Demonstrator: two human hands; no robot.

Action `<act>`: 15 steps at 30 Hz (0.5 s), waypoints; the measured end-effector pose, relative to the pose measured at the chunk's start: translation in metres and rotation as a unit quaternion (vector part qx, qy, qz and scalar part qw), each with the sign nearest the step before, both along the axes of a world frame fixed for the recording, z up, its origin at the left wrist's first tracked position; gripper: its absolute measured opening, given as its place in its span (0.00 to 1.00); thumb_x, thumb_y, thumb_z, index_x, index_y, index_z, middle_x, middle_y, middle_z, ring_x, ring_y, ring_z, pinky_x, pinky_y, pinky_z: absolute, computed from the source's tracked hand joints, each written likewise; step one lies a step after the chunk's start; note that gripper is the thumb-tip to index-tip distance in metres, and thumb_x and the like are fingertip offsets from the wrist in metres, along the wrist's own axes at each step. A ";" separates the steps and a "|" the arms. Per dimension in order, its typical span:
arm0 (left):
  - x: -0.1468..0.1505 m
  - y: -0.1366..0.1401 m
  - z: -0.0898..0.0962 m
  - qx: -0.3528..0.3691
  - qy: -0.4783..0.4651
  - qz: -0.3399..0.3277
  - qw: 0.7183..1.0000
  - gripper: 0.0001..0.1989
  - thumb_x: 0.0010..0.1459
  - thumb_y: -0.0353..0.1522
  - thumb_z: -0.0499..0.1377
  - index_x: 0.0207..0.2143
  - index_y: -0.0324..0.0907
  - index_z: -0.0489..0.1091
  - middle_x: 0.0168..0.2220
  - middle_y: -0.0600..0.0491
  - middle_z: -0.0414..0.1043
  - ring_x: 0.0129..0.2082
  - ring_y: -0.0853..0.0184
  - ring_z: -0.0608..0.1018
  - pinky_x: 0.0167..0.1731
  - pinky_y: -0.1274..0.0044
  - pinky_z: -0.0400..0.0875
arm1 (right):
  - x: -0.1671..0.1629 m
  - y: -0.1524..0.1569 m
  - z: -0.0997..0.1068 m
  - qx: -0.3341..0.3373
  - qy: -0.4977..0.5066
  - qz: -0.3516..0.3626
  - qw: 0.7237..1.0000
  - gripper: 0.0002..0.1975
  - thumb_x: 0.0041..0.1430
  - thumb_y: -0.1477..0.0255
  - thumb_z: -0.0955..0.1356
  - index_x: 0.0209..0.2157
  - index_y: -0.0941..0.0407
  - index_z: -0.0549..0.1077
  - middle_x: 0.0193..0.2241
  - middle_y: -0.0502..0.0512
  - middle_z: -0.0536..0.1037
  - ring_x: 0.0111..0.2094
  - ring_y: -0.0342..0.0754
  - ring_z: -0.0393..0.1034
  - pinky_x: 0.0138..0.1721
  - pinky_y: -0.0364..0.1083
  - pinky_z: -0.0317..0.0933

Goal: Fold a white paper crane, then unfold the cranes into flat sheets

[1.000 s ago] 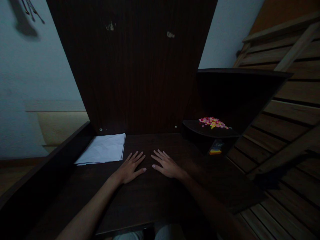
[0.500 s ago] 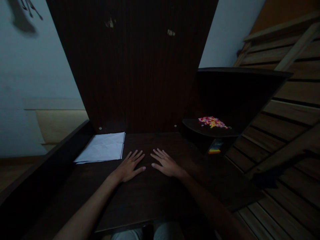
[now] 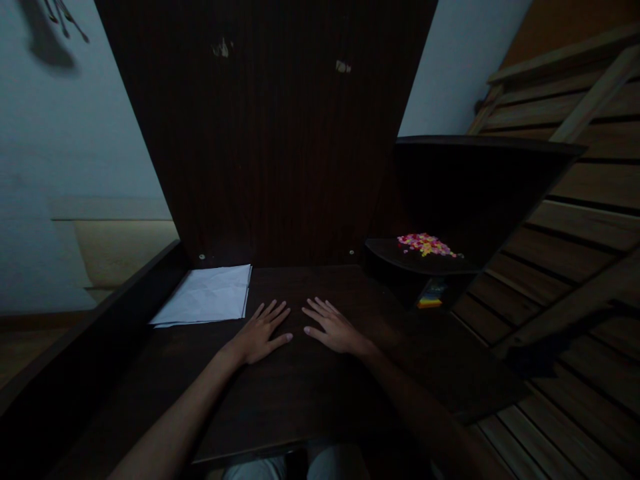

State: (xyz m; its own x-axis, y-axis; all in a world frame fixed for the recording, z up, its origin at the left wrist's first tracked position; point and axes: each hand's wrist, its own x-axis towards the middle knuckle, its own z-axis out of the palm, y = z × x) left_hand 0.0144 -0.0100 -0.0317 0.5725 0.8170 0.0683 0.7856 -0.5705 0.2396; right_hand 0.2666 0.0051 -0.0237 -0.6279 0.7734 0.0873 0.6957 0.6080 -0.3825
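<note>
My left hand (image 3: 259, 335) lies flat on the dark wooden desk (image 3: 300, 393), fingers spread, palm down. Just beyond its fingers on the left is a stack of white paper sheets (image 3: 207, 293), slightly creased. My right hand (image 3: 334, 328) rests the same way a little to the right, with a narrow gap between the two thumbs. Neither hand holds anything. On a low rounded corner shelf (image 3: 385, 251) at the right sits a heap of small pink, red and yellow pieces (image 3: 427, 244), too small to name.
A tall dark panel (image 3: 280, 147) rises at the desk's back. A raised side board (image 3: 90, 313) borders the left. Below the shelf stands a small item with a yellow-orange stripe (image 3: 429, 303). Wooden slats (image 3: 590, 180) fill the right side.
</note>
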 end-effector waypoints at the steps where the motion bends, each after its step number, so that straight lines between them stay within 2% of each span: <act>1: 0.000 0.000 -0.001 0.004 -0.003 -0.002 1.000 0.35 0.62 0.53 0.43 0.66 0.47 0.47 0.67 0.48 0.44 0.67 0.55 0.46 0.64 0.57 0.41 | 0.000 0.000 0.000 0.000 0.001 -0.001 1.000 0.31 0.64 0.52 0.58 0.63 0.52 0.56 0.66 0.57 0.50 0.68 0.54 0.39 0.66 0.58 0.36; 15: 0.002 -0.001 0.003 -0.002 0.000 0.005 1.000 0.35 0.62 0.53 0.43 0.66 0.47 0.48 0.67 0.48 0.45 0.67 0.55 0.47 0.63 0.57 0.42 | 0.000 0.001 -0.001 -0.004 -0.006 -0.003 1.000 0.32 0.64 0.51 0.57 0.64 0.52 0.56 0.66 0.57 0.50 0.68 0.53 0.39 0.66 0.57 0.35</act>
